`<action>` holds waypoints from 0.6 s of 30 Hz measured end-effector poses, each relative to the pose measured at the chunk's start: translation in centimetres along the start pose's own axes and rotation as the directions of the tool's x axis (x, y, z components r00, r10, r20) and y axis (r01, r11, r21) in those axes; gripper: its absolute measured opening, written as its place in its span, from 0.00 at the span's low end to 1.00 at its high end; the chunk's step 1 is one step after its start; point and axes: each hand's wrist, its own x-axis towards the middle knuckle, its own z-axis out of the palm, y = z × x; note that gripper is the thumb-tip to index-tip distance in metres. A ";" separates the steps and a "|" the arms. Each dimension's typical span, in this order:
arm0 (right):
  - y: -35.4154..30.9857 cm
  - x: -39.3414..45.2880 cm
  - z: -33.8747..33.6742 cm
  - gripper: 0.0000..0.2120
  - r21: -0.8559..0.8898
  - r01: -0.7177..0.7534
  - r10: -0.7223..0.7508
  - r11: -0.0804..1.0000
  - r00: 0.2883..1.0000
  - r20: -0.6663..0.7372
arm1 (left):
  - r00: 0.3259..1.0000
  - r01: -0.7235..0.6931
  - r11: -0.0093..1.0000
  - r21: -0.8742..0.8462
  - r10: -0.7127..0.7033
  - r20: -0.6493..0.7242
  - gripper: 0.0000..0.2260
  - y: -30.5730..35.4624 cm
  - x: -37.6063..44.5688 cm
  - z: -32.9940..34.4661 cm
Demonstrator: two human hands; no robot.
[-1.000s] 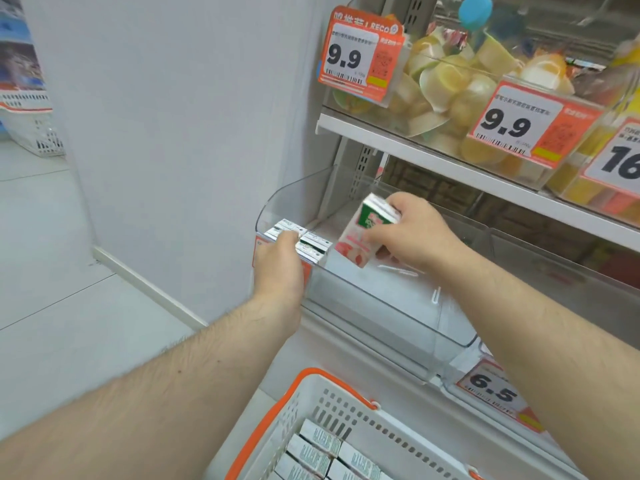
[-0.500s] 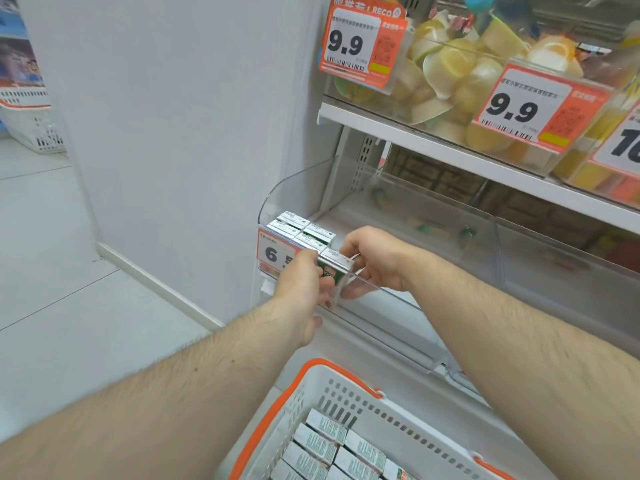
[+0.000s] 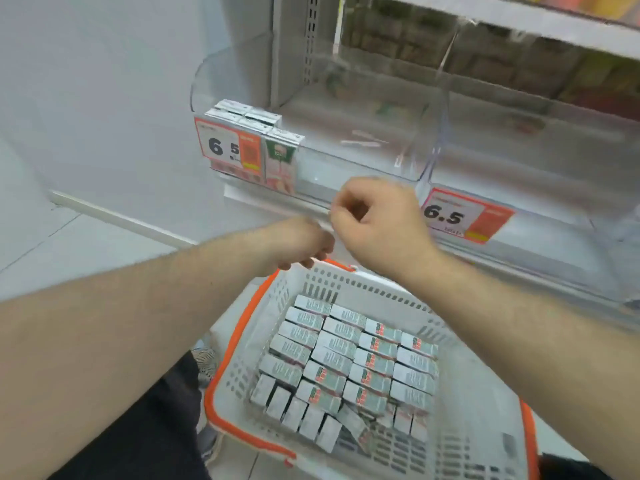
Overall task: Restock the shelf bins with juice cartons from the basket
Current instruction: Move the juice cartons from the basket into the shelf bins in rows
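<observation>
A clear plastic shelf bin (image 3: 363, 168) holds several juice cartons (image 3: 280, 157) stood upright in its left front corner. Below it sits a white basket with an orange rim (image 3: 239, 344), packed with several rows of juice cartons (image 3: 346, 362) seen from the top. My left hand (image 3: 298, 244) hovers over the basket's far rim, fingers curled downward, holding nothing. My right hand (image 3: 377, 226) is beside it in front of the bin's lower edge, fingers loosely curled and empty.
Orange price tags reading 6.5 hang on the left bin's front (image 3: 228, 148) and on the neighbouring bin (image 3: 464, 216). A white wall (image 3: 104, 81) stands to the left. An upper shelf (image 3: 519, 26) overhangs the bins. My dark trouser leg (image 3: 145, 438) is beside the basket.
Both hands have left the bin and dropped toward the basket. The carton my right hand carried now stands in the bin's front row. The view has tilted downward.
</observation>
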 end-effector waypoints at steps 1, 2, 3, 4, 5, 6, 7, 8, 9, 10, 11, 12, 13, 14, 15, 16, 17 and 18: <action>1.1 -2.4 1.0 0.06 0.011 -0.111 0.111 0.994 0.992 0.055 | 1.000 0.014 0.997 0.077 -0.015 0.013 0.14 -0.6 -0.1 1.0; 2.5 -4.6 2.1 0.07 0.016 -0.236 0.232 0.972 0.965 0.119 | 1.000 0.014 0.989 0.149 -0.016 0.017 0.13 -1.6 0.2 2.1; 3.9 -6.9 3.2 0.08 0.002 -0.362 0.355 0.932 0.915 0.191 | 0.999 0.020 0.971 0.237 -0.029 0.035 0.09 -2.5 0.2 3.2; 5.5 -9.0 4.4 0.09 -0.033 -0.475 0.465 0.879 0.843 0.269 | 0.998 0.020 0.937 0.348 -0.042 0.056 0.06 -4.0 0.6 4.4; 7.0 -11.0 5.5 0.10 -0.080 -0.575 0.562 0.814 0.746 0.356 | 0.994 0.043 0.891 0.453 -0.085 0.072 0.06 -5.5 1.0 5.6; 8.4 -12.9 6.5 0.11 -0.142 -0.659 0.642 0.739 0.623 0.447 | 0.987 0.065 0.836 0.545 -0.134 0.088 0.07 -7.3 1.5 6.8; 9.5 -14.6 7.4 0.12 -0.211 -0.717 0.694 0.664 0.487 0.529 | 0.975 0.091 0.797 0.598 -0.193 0.109 0.08 -8.6 1.6 8.0; 10.3 -16.2 8.1 0.12 -0.284 -0.749 0.722 0.599 0.352 0.596 | 0.966 0.106 0.773 0.625 -0.228 0.119 0.08 -10.4 2.0 9.2; 10.9 -17.6 8.6 0.12 -0.360 -0.748 0.732 0.558 0.239 0.638 | 0.954 0.142 0.759 0.636 -0.275 0.116 0.08 -11.8 1.9 10.4; 11.3 -18.9 9.1 0.12 -0.437 -0.709 0.730 0.553 0.160 0.665 | 0.944 0.179 0.748 0.640 -0.313 0.102 0.10 -13.3 1.7 11.7; 11.8 -20.0 9.6 0.11 -0.502 -0.636 0.714 0.587 0.114 0.691 | 0.927 0.242 0.734 0.634 -0.368 0.072 0.14 -14.5 1.4 12.9; 12.2 -21.0 10.1 0.11 -0.556 -0.536 0.695 0.635 0.084 0.714 | 0.911 0.299 0.716 0.631 -0.411 0.035 0.18 -15.9 1.3 13.9; 12.5 -21.8 10.5 0.10 -0.594 -0.440 0.681 0.674 0.056 0.730 | 0.889 0.358 0.691 0.628 -0.458 -0.003 0.20 -16.7 0.9 14.7; 13.0 -22.7 11.2 0.12 -0.621 -0.389 0.684 0.681 0.034 0.729 | 0.869 0.404 0.668 0.625 -0.493 -0.035 0.21 -17.6 0.9 15.3; 13.8 -23.5 11.7 0.15 -0.647 -0.367 0.699 0.669 0.013 0.715 | 0.844 0.462 0.657 0.596 -0.532 -0.067 0.23 -18.1 1.0 15.7; 14.5 -24.3 12.3 0.17 -0.671 -0.362 0.719 0.648 0.000 0.695 | 0.821 0.509 0.651 0.563 -0.564 -0.090 0.25 -18.9 1.2 16.2; 15.0 -24.9 12.7 0.16 -0.686 -0.358 0.736 0.634 0.007 0.677 | 0.800 0.550 0.654 0.518 -0.591 -0.104 0.29 -19.4 1.3 16.5; 15.3 -25.5 13.1 0.15 -0.696 -0.369 0.755 0.616 0.024 0.655 | 0.782 0.586 0.660 0.471 -0.613 -0.113 0.32 -20.0 1.6 17.0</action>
